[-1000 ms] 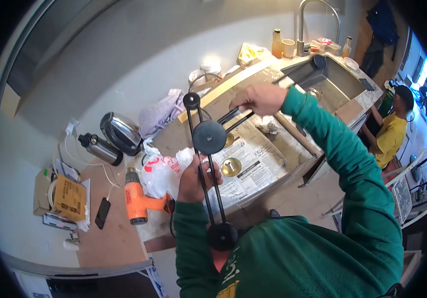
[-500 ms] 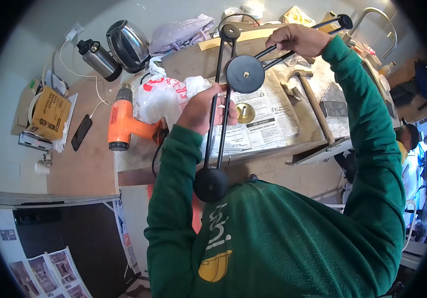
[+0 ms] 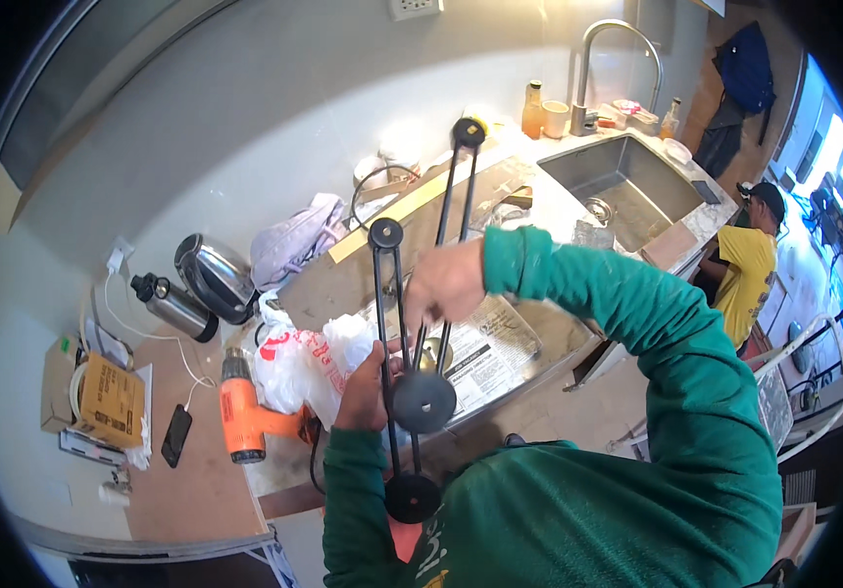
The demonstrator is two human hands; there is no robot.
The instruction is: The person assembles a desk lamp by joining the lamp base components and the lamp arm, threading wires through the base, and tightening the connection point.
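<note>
A black jointed arm of paired thin rods [image 3: 389,314] with round black discs is in front of me. Its two sections now stand nearly side by side. The left section runs from a small disc [image 3: 385,233] to a larger disc [image 3: 412,497] near my body. The right one runs from a small far disc [image 3: 469,132] to a large disc [image 3: 423,400]. My left hand [image 3: 363,397] is closed round the left rods. My right hand [image 3: 446,282] grips the right rods, fingers pointing down and partly hidden. Behind the rods, a brass-coloured round plate [image 3: 433,354] lies on newspaper [image 3: 500,358].
To the left are an orange heat gun [image 3: 242,412], a white plastic bag [image 3: 294,363], a phone [image 3: 176,436], a flask [image 3: 172,306] and a kettle [image 3: 214,277]. A sink [image 3: 627,186] with a tap is at far right. Beyond it, a person in yellow [image 3: 747,274] crouches.
My right hand has moved left and nearer, swinging the right section from slanting right to almost parallel with the left one. The view has shifted, showing more wall and the sink.
</note>
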